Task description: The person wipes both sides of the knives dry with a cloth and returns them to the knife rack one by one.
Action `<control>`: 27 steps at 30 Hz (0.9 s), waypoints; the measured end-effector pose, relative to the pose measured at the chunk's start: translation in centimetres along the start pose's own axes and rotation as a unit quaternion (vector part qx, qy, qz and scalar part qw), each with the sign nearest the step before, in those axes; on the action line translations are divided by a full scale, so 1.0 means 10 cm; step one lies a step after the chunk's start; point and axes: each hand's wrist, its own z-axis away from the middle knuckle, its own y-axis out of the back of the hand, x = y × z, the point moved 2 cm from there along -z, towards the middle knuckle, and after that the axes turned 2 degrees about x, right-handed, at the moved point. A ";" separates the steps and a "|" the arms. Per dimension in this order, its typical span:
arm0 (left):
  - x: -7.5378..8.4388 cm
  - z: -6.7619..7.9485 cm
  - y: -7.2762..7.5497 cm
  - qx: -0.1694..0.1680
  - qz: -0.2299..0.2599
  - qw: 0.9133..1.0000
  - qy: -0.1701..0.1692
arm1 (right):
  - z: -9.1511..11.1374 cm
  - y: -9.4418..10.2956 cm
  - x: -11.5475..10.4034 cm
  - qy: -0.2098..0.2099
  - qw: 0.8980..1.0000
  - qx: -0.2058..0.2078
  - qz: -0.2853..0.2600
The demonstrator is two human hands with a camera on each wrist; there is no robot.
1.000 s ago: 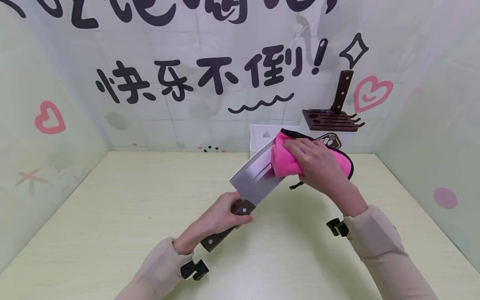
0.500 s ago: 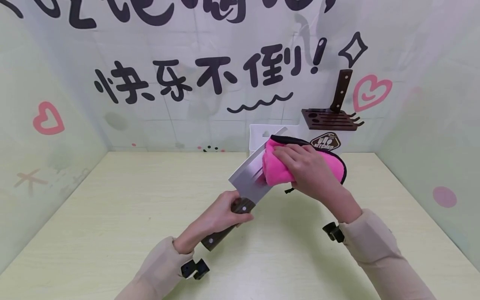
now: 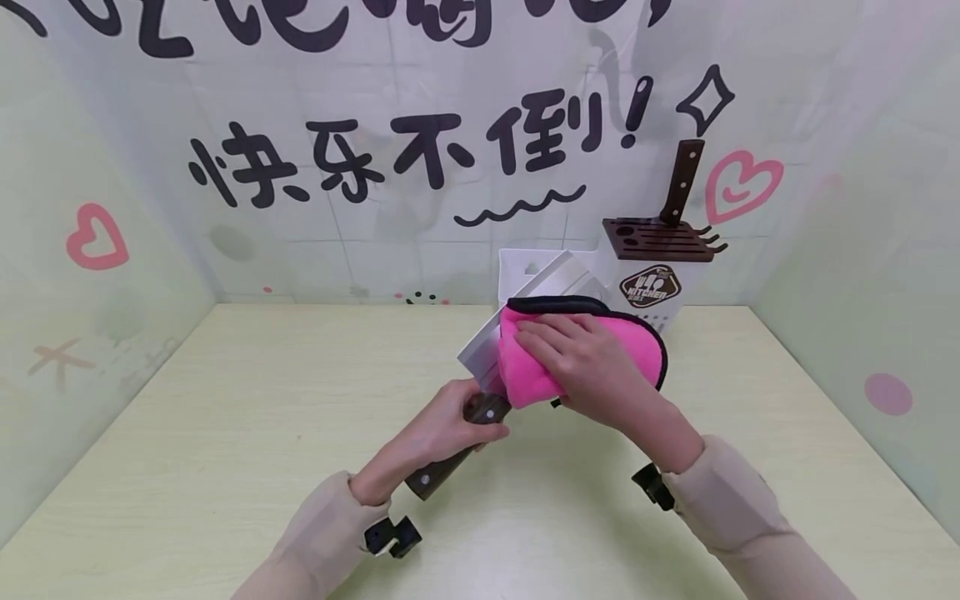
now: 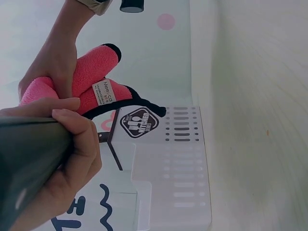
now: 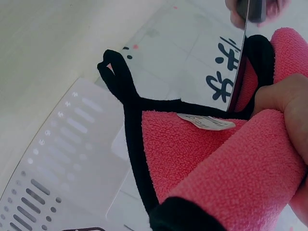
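My left hand grips the dark, riveted handle of a cleaver, held tilted above the table with its broad steel blade pointing up to the right. A folded pink towel with black edging lies against the blade and covers much of its middle. My right hand holds this towel, fingers spread over its top and the thumb wrapped round it in the right wrist view. A white label shows on the towel in the left wrist view. The left hand's fingers curl round the handle there.
Behind the blade stands a white knife holder with a brown slotted top. Another brown-handled knife stands upright in it. The pale wooden table runs back to a printed wall, with side walls left and right.
The right hand and towel have slid down and left along the blade toward the handle. More of the blade's far end now shows. My left hand and the cleaver have hardly moved.
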 end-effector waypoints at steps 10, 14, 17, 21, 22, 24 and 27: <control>0.00 0.01 0.01 0.000 -0.003 1.000 -0.010 | 0.00 -0.01 -0.10 0.016 1.000 -0.003 -0.007; 0.00 0.01 0.01 0.003 -0.006 1.000 -0.006 | 0.01 -0.01 -0.10 0.023 1.000 -0.004 -0.004; 0.00 0.01 0.01 0.001 -0.006 1.000 -0.007 | 0.02 -0.01 -0.09 0.030 1.000 -0.005 0.000; 0.01 0.01 0.01 -0.003 -0.005 1.000 -0.013 | 0.04 -0.01 -0.08 0.040 0.999 -0.006 0.000; 0.01 0.01 0.01 -0.005 -0.005 1.000 -0.014 | 0.05 -0.01 -0.07 0.042 0.999 -0.007 0.000; 0.01 0.01 0.01 -0.006 -0.004 1.000 -0.014 | 0.06 -0.01 -0.06 0.045 0.999 -0.006 -0.002; 0.00 0.01 0.01 -0.010 0.002 1.000 -0.011 | 0.07 -0.01 -0.03 0.045 0.999 -0.005 -0.003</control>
